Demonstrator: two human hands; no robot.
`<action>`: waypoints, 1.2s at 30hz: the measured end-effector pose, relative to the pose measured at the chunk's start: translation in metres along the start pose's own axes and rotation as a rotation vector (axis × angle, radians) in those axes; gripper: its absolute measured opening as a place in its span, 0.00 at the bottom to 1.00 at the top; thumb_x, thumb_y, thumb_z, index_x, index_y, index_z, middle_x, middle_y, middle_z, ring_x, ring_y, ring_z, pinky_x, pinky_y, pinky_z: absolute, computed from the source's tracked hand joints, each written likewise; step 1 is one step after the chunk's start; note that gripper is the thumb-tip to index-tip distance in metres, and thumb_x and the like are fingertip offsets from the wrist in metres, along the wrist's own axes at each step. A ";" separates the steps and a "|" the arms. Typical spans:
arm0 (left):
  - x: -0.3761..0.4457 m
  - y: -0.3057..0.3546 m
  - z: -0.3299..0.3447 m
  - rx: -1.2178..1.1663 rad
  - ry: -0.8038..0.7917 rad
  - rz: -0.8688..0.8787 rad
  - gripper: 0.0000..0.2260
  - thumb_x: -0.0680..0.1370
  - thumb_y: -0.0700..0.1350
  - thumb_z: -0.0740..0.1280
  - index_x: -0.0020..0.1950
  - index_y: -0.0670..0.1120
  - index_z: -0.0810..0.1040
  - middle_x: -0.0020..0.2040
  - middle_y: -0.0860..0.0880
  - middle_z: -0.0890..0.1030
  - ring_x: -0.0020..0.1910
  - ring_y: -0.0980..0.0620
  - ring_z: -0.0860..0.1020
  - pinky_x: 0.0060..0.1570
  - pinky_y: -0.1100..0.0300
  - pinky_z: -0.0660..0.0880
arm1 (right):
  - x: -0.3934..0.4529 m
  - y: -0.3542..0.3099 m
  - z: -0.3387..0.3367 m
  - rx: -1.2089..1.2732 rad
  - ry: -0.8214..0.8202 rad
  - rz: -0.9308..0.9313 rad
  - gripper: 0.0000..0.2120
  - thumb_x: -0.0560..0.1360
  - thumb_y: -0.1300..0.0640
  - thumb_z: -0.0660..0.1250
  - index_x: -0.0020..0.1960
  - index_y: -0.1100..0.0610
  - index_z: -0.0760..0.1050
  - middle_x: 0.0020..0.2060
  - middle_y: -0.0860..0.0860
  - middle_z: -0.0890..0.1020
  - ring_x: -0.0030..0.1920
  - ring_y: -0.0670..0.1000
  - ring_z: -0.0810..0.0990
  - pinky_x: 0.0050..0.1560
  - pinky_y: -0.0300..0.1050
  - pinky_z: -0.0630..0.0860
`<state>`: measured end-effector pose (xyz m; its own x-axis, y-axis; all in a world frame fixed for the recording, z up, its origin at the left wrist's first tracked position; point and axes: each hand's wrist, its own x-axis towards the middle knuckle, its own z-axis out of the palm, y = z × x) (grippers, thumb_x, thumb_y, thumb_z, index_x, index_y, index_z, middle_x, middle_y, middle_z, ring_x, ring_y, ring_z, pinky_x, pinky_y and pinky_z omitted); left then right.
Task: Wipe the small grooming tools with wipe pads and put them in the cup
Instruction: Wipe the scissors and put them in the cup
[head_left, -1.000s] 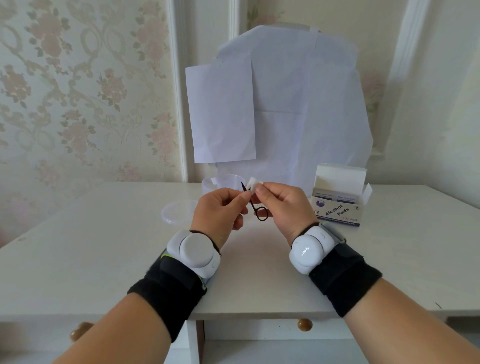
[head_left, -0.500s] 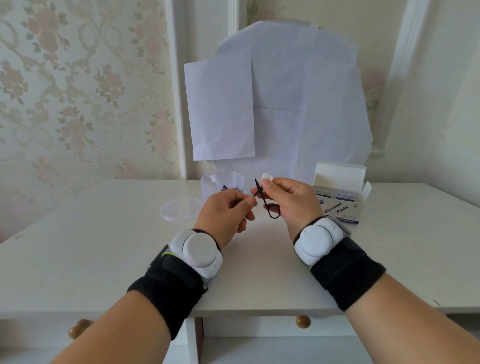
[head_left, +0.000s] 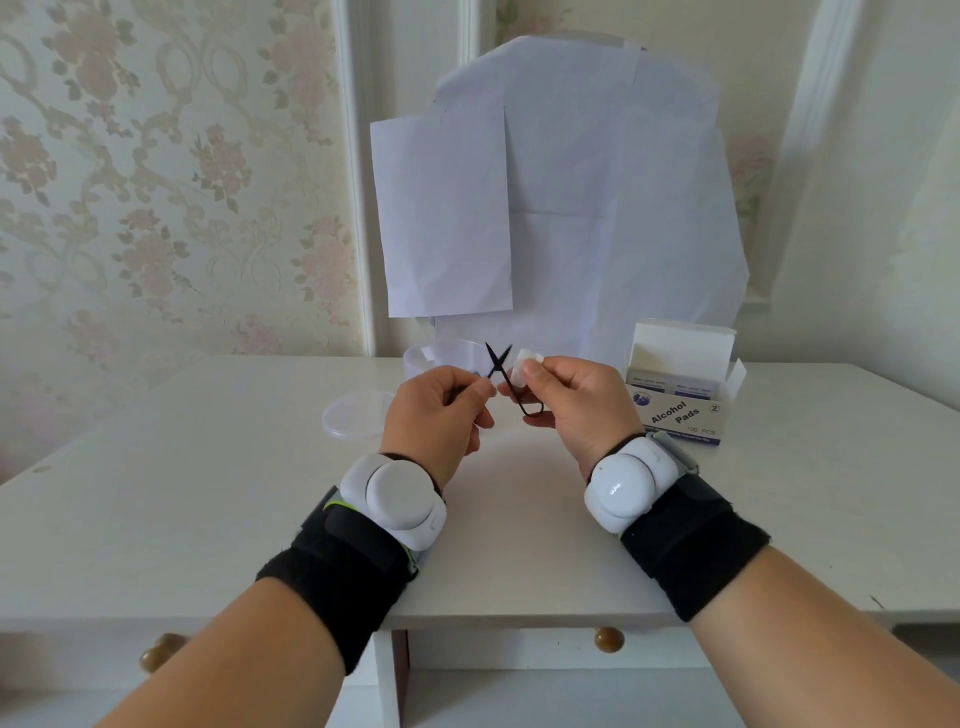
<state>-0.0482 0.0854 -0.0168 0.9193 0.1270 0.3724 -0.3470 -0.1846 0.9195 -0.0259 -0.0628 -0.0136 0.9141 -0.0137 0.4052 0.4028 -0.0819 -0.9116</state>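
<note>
A person holds a small pair of black scissors (head_left: 500, 370) above the desk (head_left: 156, 493), its blades spread apart and pointing up. The left hand (head_left: 441, 410) pinches one handle between thumb and fingertips, while the right hand (head_left: 569, 402) grips the other handle loop low in its fingers and also pinches a folded white wipe pad (head_left: 525, 361) at its fingertips, just beside the right blade. Whether the pad touches the blade cannot be told. Just beyond the left hand stands the clear plastic cup (head_left: 441, 356), partly hidden by the scissors; nothing can be made out inside it, though its wall is hard to see through. To the left of that hand a clear round lid (head_left: 353, 418) lies flat on the desk. To the right of the right hand an opened box of alcohol pads (head_left: 680, 400) sits with its flap up. Judging from this, the task is at an early or middle stage: the scissors are in the middle of being wiped, with the blades opened probably to reach their inner faces, and they have yet to go into the cup. No other grooming tools show on the desk.
</note>
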 end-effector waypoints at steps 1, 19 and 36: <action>0.001 0.000 -0.001 -0.001 0.019 0.003 0.07 0.79 0.43 0.66 0.44 0.43 0.81 0.31 0.48 0.81 0.25 0.53 0.72 0.29 0.61 0.71 | 0.000 0.001 0.000 -0.064 -0.002 -0.030 0.12 0.80 0.58 0.65 0.41 0.55 0.82 0.40 0.51 0.87 0.46 0.53 0.85 0.44 0.47 0.82; -0.001 0.000 -0.001 0.091 0.045 0.073 0.08 0.79 0.42 0.65 0.41 0.46 0.81 0.29 0.52 0.80 0.25 0.56 0.72 0.33 0.59 0.72 | -0.002 0.003 0.003 -0.277 -0.091 -0.127 0.08 0.76 0.54 0.70 0.43 0.57 0.85 0.38 0.56 0.85 0.42 0.56 0.82 0.46 0.53 0.79; 0.000 0.005 -0.003 0.086 0.167 0.135 0.06 0.78 0.48 0.68 0.45 0.48 0.83 0.37 0.50 0.84 0.37 0.52 0.82 0.41 0.56 0.79 | -0.005 0.001 0.004 -0.352 -0.094 -0.207 0.06 0.77 0.59 0.69 0.43 0.52 0.83 0.35 0.52 0.84 0.30 0.51 0.79 0.32 0.43 0.80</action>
<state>-0.0506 0.0875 -0.0123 0.8199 0.2538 0.5132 -0.4408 -0.2920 0.8488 -0.0299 -0.0589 -0.0165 0.8220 0.1290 0.5547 0.5537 -0.4088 -0.7255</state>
